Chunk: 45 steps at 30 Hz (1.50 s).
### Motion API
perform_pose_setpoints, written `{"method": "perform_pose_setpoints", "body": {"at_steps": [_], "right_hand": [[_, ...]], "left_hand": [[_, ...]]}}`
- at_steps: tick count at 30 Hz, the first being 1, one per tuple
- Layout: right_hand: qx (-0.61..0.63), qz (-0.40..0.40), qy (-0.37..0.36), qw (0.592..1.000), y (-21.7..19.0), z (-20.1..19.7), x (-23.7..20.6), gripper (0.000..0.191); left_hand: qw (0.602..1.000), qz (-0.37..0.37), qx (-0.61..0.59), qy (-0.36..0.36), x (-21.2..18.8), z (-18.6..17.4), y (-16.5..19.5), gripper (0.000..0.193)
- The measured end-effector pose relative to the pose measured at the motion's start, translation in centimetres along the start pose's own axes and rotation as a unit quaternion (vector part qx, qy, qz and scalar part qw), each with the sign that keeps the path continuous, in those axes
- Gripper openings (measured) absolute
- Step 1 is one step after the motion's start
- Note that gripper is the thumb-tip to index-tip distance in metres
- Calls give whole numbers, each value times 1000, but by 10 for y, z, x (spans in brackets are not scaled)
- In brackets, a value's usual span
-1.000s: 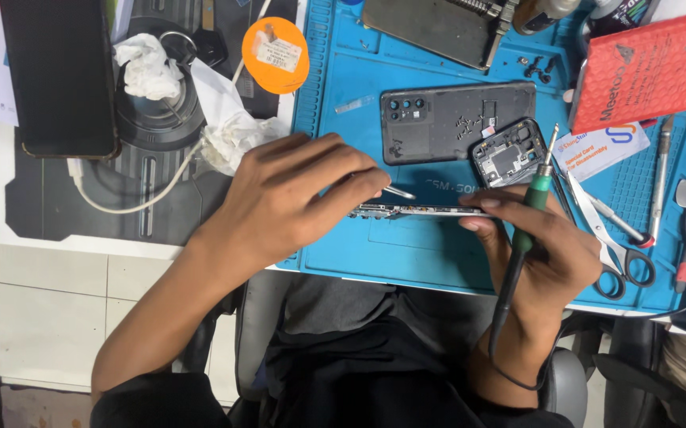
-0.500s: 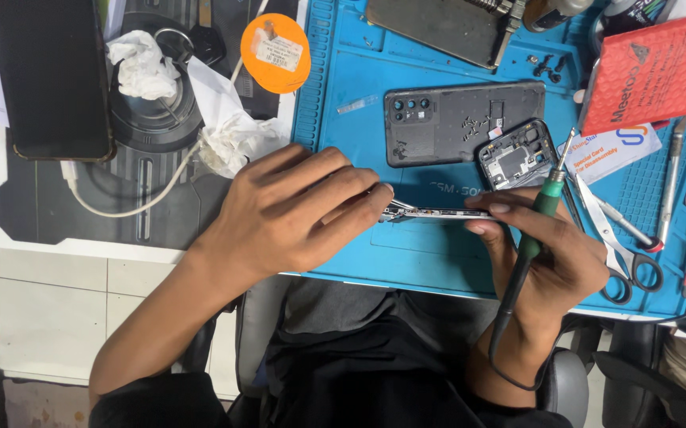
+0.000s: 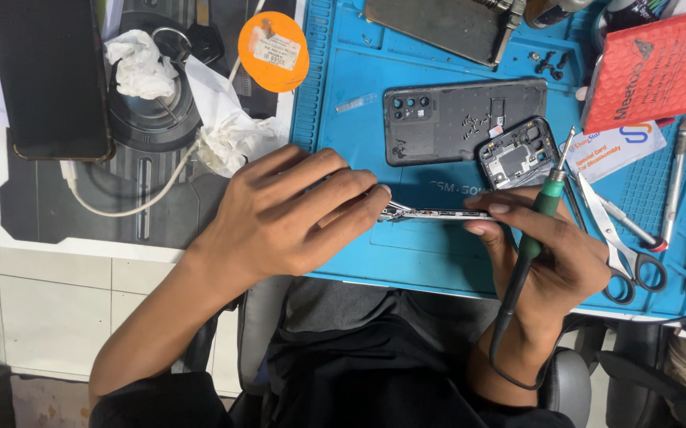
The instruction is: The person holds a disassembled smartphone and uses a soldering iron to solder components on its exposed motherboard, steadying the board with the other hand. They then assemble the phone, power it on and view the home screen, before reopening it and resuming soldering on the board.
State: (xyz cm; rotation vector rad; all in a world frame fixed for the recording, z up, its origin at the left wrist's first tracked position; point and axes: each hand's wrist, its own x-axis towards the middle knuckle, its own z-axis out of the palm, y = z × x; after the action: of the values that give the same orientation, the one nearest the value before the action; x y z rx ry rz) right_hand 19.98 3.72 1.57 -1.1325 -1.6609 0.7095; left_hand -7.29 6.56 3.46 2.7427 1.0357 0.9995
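left hand (image 3: 295, 214) pinching phone frame (image 3: 438, 213), right hand (image 3: 553, 254) gripping screwdriver (image 3: 535, 230)

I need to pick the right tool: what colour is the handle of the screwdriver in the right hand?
Green, above a black lower grip: the slim screwdriver in the right hand, clearest in the head view.

red padded envelope (image 3: 660, 67), orange round label (image 3: 273, 51), dark phone screen (image 3: 50, 75)

We see a white surface (image 3: 58, 230) carrying a blue work mat (image 3: 406, 254), our landmark. On the mat lie a dark phone back cover (image 3: 454, 119), a small camera frame (image 3: 517, 154), scissors (image 3: 620, 246) and a red padded envelope (image 3: 660, 63). Left of the mat rest a dark printed pad (image 3: 145, 198), crumpled tissue (image 3: 224, 127), an orange disc (image 3: 273, 51) and a black phone (image 3: 50, 75).
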Motion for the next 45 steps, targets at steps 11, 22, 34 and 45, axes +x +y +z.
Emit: {"method": "perform_pose_setpoints", "body": {"at_steps": [11,22,34,45], "right_hand": [[-2,1,-3,1000,-1,0,1,27],[-2,-1,-1,1000,1,0,1,28],[-11,1,-1,1000,0,0,0,27],[-8,2,2,1000,1,0,-1,28]], "left_hand": [[1000,1,15,4,-1,-2,0,16],[1000,7,25,16,-6,0,-1,16],[1000,14,21,18,-6,3,0,14],[999,15,31,11,-5,1,4,15]]}}
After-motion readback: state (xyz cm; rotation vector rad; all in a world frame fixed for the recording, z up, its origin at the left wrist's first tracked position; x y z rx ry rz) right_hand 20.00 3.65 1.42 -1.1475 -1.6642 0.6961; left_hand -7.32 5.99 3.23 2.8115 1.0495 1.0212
